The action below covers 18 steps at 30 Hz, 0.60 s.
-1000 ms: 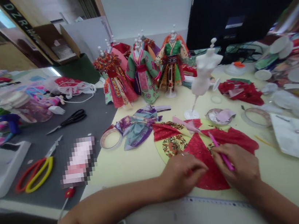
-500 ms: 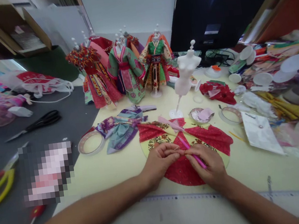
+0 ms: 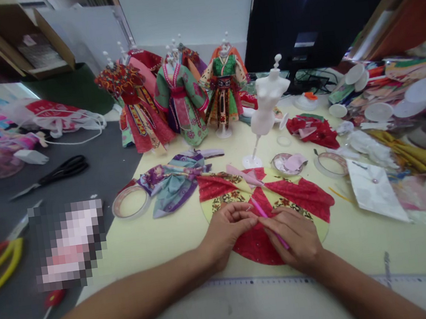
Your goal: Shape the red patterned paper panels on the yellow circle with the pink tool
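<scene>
A round red and yellow patterned doll skirt (image 3: 254,251) is spread flat on the pale table. Over its middle, my left hand (image 3: 232,227) is closed in a pinch, with a tiny beaded strip showing at its fingers; I cannot make out exactly what it is. My right hand (image 3: 295,232) grips a slim pink pen-like tool (image 3: 258,208), which slants up and left past the fingertips. Both hands' fingertips nearly meet. A pink ribbon piece (image 3: 252,178) lies at the skirt's upper part.
Behind stands a bare white doll mannequin (image 3: 268,100) beside several dressed doll forms (image 3: 182,101). Tape rolls (image 3: 130,202), a small dish (image 3: 289,164) and a blue-purple doll garment (image 3: 176,180) surround the skirt. Black scissors (image 3: 63,170) lie left; a ruler (image 3: 252,281) runs in front.
The pink tool has shifted slightly left and down with my right hand, standing a little steeper. My left hand keeps its pinch. The whole view has shifted slightly.
</scene>
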Available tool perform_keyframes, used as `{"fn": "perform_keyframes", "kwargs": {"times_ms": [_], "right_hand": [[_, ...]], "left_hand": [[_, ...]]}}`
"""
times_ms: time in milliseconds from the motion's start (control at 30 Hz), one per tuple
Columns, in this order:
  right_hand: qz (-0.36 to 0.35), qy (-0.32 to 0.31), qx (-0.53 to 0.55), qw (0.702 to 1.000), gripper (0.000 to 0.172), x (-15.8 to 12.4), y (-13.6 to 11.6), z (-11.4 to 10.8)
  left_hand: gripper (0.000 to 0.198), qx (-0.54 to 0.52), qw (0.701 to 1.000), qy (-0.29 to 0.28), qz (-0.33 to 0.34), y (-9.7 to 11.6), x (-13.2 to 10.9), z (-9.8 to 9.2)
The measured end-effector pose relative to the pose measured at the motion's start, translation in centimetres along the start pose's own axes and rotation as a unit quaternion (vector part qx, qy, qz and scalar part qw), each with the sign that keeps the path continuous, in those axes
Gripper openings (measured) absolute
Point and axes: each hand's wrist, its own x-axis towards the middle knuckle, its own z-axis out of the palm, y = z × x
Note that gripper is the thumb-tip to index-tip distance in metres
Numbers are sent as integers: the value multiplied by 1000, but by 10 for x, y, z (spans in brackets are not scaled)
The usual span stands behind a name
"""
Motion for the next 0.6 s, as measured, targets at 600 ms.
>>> {"fn": "perform_keyframes", "kwargs": {"times_ms": [600], "right_hand": [[-46, -4, -51, 998, 37, 2, -1, -1]], "left_hand": [[33, -3, 1000, -19, 14, 1, -1, 0]]}}
